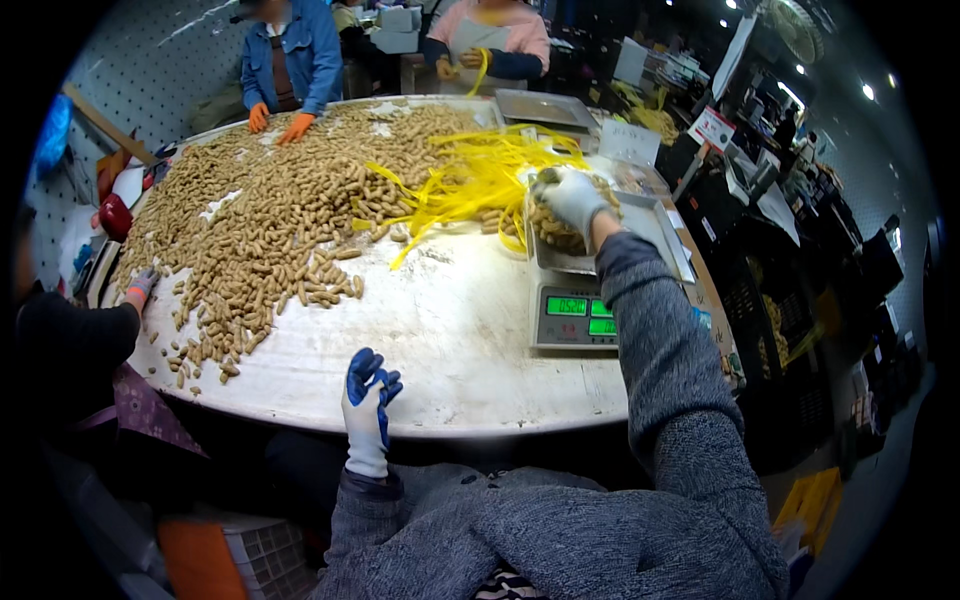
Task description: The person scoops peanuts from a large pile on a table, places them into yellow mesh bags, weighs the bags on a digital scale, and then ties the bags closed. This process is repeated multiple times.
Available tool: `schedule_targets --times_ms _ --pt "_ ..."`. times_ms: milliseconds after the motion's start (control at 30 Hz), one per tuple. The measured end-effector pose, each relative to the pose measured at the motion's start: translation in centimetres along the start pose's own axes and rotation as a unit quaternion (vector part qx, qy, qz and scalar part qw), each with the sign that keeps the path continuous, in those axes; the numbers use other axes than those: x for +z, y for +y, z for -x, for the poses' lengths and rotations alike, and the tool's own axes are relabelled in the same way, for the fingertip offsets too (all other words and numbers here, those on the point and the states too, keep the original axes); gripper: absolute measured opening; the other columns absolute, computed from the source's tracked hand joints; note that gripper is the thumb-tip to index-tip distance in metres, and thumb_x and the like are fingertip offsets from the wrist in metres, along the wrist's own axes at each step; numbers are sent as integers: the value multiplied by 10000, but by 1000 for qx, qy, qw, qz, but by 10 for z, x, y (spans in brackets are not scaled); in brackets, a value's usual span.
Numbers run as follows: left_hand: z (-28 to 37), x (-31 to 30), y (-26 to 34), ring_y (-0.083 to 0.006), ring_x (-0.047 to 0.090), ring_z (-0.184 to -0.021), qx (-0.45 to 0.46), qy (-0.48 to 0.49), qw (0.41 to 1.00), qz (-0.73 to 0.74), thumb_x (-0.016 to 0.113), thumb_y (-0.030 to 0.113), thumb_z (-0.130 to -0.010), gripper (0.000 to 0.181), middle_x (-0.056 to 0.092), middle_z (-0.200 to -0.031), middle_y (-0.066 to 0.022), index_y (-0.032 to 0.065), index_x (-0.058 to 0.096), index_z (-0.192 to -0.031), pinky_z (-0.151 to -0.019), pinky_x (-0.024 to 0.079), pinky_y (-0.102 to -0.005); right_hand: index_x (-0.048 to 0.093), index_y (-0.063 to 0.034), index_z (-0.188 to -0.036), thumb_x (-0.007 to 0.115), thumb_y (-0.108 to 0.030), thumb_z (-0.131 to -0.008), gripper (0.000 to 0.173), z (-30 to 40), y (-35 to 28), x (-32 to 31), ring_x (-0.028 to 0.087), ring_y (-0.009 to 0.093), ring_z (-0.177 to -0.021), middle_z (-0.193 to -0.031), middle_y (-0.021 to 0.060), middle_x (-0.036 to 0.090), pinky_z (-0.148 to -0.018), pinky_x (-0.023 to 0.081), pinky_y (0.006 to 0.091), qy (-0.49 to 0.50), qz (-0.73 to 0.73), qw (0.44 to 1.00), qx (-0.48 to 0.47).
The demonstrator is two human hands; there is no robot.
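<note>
My right hand [574, 199], in a white and blue work glove, reaches to the weighing pan and grips the top of a net bag of peanuts [555, 229] that rests there. The digital scale [574, 319] has lit green displays under the pan. My left hand [369, 405], gloved the same way, is raised near the table's front edge with curled, parted fingers and nothing in it. Left of the scale, a tangle of yellow mesh bags [480, 184] lies against a broad heap of unshelled peanuts [277, 202].
The white table [450, 322] has a curved-looking front edge. Across it a person in orange gloves [296, 129] touches peanuts, and another person [487, 45] holds a yellow strip. At left, a person's gloved hand [141, 286] rests by the heap. Black crates [795, 397] stand at right.
</note>
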State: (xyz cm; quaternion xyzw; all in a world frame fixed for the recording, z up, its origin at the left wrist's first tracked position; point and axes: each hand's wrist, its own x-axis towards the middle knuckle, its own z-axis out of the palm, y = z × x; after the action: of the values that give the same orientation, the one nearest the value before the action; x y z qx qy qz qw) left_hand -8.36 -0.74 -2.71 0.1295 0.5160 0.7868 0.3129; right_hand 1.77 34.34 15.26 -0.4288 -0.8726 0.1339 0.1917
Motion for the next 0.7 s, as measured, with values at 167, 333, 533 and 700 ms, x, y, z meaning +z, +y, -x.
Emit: schedule_targets --times_ms 167,333,533,700 --pt "7 -14 0 -185 609 -872 -21 2 1000 3 489 63 -862 388 566 -1126 -135 23 486 -1247 -780 515 -311 626 -2 -942 495 -88 -890 166 -85 13 -56 594 179 -693 -832 63 638 -624 491 307 129 -606 776 -121" --pt "6 -4 0 -187 618 -871 -39 -35 998 34 507 75 -861 376 599 -1064 -121 4 498 -1230 -786 517 -311 530 -40 -1065 545 -217 -921 229 -65 -25 -48 582 193 -719 -869 89 577 -733 551 378 -37 -695 704 -142" --pt "8 16 1 -204 619 -913 -74 -147 985 43 498 81 -880 367 598 -1090 -149 -27 490 -1231 -810 517 -319 520 20 -1138 484 -274 -951 351 3 -42 17 479 83 -619 -746 13 465 -742 518 300 -159 -634 747 -123" --pt "8 35 5 -234 609 -960 -133 -207 965 86 494 214 -910 408 588 -1116 -159 -15 482 -1247 -853 499 -362 538 44 -1114 535 -138 -898 282 28 -42 30 468 53 -599 -648 -17 452 -758 480 269 -192 -667 702 -159"
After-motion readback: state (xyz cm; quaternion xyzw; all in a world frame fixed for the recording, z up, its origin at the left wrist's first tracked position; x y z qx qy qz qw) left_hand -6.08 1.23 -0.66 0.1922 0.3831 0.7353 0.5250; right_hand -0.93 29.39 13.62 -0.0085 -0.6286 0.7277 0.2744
